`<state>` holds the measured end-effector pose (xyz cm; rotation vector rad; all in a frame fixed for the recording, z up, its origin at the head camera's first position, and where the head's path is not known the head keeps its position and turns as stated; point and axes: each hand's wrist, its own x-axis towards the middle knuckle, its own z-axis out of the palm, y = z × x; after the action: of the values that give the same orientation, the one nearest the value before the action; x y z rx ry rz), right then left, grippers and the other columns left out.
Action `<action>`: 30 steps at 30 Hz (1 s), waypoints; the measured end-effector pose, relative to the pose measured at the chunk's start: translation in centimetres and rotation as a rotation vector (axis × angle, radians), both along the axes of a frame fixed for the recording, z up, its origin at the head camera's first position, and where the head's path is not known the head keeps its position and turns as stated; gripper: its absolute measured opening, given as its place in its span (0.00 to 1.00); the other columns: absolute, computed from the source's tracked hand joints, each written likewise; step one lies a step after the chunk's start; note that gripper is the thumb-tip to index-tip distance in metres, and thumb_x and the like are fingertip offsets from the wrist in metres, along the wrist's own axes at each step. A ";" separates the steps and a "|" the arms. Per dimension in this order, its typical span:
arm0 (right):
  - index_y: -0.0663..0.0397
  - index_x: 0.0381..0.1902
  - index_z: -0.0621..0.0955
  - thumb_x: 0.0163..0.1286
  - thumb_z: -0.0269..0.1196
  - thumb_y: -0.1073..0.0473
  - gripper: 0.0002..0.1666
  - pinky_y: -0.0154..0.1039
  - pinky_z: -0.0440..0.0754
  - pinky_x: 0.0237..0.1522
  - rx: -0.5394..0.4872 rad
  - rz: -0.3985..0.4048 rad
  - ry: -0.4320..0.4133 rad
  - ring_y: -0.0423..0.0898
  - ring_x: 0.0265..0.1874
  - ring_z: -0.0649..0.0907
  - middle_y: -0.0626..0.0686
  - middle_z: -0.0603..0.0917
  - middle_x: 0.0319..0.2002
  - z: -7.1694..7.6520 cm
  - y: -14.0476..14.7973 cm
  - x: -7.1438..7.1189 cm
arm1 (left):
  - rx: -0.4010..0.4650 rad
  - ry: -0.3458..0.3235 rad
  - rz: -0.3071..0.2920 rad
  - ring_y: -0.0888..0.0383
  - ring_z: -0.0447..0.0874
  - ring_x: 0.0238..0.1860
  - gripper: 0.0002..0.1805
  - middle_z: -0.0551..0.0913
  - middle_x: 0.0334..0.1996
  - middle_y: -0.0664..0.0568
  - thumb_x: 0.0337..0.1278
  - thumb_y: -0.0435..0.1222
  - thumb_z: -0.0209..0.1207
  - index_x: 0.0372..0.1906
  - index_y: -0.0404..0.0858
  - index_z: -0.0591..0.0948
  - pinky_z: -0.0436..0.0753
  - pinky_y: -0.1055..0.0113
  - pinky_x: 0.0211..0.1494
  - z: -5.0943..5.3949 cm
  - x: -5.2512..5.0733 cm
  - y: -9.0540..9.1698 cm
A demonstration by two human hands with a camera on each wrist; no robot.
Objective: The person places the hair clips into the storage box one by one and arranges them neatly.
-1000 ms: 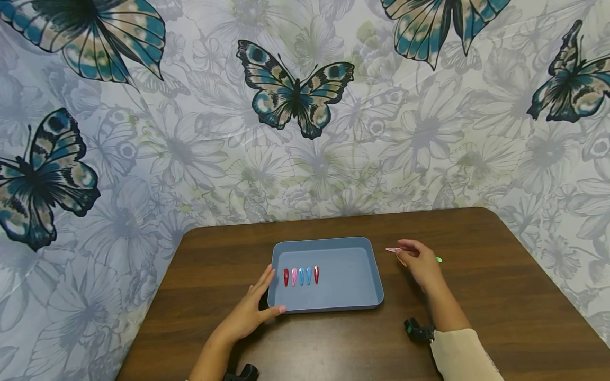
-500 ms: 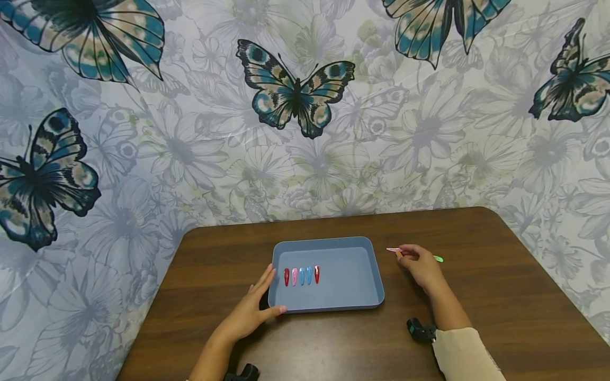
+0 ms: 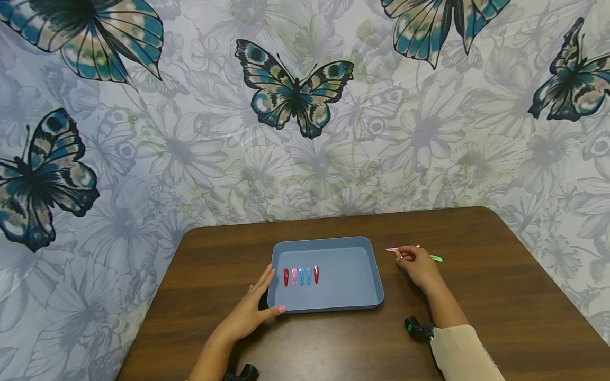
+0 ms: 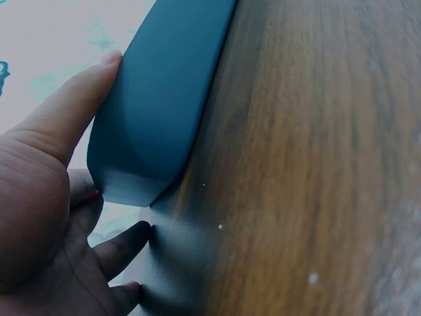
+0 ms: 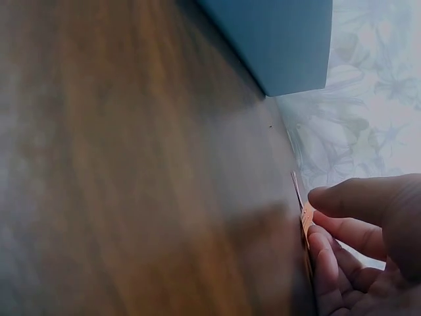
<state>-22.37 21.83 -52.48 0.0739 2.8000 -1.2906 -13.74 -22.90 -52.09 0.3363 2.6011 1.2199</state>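
My left hand (image 3: 248, 309) spreads along the left end of a blue-grey tray (image 3: 350, 286), its thumb at the front edge and fingers at the left side. In the left wrist view the thumb touches the tray wall (image 4: 158, 99). In the tray a row of snap hair clips stands: red (image 3: 286, 277), pink (image 3: 294, 277), two blue (image 3: 305, 275) and red (image 3: 316, 274). Right of the tray, my right hand (image 3: 421, 267) pinches an orange hair clip (image 5: 306, 220) close to the tabletop. A pink hair clip (image 3: 392, 249) lies just beyond its fingertips.
A green hair clip (image 3: 436, 258) pokes out behind the right hand, and a small yellow bit (image 3: 418, 246) shows above it; the hand hides the rest. The brown wooden table (image 3: 333, 349) ends at a butterfly-patterned backdrop (image 3: 295, 174).
The right fingers have shifted slightly, so the orange clip shows more at their tips and a yellow bit appears behind the hand. The left hand and tray have stayed put.
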 end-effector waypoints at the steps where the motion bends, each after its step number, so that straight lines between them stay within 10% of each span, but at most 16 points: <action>1: 0.64 0.60 0.80 0.71 0.63 0.59 0.22 0.37 0.78 0.42 0.013 0.003 0.006 0.55 0.49 0.84 0.63 0.86 0.49 0.0 0.0 0.0 | -0.001 0.000 0.000 0.43 0.38 0.83 0.54 0.37 0.84 0.60 0.60 0.55 0.67 0.83 0.54 0.46 0.32 0.34 0.80 0.0 0.0 0.0; 30: 0.62 0.42 0.84 0.69 0.65 0.62 0.08 0.37 0.73 0.37 0.094 -0.008 0.033 0.49 0.36 0.80 0.56 0.81 0.36 0.0 -0.3 -0.1 | -0.010 -0.008 0.010 0.42 0.39 0.83 0.55 0.38 0.84 0.60 0.58 0.54 0.68 0.83 0.54 0.47 0.34 0.33 0.80 0.0 -0.1 0.0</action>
<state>-22.46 21.56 -52.51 0.0685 2.8906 -1.1713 -13.89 -22.92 -52.12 0.3159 2.6046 1.2090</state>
